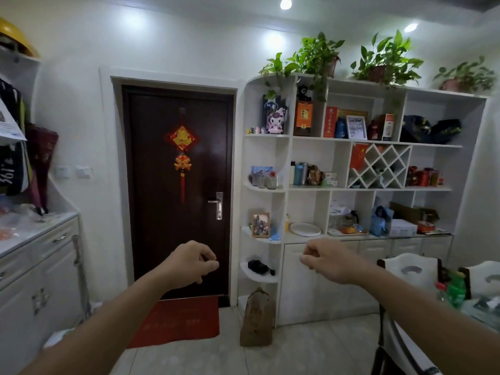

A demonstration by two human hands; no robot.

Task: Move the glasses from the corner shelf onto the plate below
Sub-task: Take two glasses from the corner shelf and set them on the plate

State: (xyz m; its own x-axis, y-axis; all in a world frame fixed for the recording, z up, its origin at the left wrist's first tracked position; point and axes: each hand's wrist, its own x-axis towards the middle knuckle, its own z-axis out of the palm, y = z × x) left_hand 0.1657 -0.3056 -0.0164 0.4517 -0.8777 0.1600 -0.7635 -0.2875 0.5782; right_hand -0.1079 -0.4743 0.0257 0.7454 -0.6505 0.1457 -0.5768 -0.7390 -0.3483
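— Glasses point(263, 181) first: where do they stand?

— On the rounded corner shelf point(266, 189) at the left end of the white shelf unit, grouped near its curved front edge, with a small picture card behind them. How many there are I cannot tell; they are small and clear, and one seems to have a red top.

— And the plate?

— The plate point(305, 229) is white and bare, lying on the cabinet counter one level down, just right of the corner column and close to the counter's front edge. A framed photo point(260, 224) stands on the corner shelf between the two levels.

— What are the hands doing?

— Both are held out in front, well short of the unit. The left hand point(192, 263) is loosely curled, thumb and fingers nearly meeting, holding nothing. The right hand point(326, 259) is much the same, curled and empty.

— So which step is this?

— The approach, I judge; no glass has been lifted yet and the plate holds none.

— And next?

— Step closer, raise a hand to that shelf, and take one glass round its side without knocking its neighbours or the card behind.
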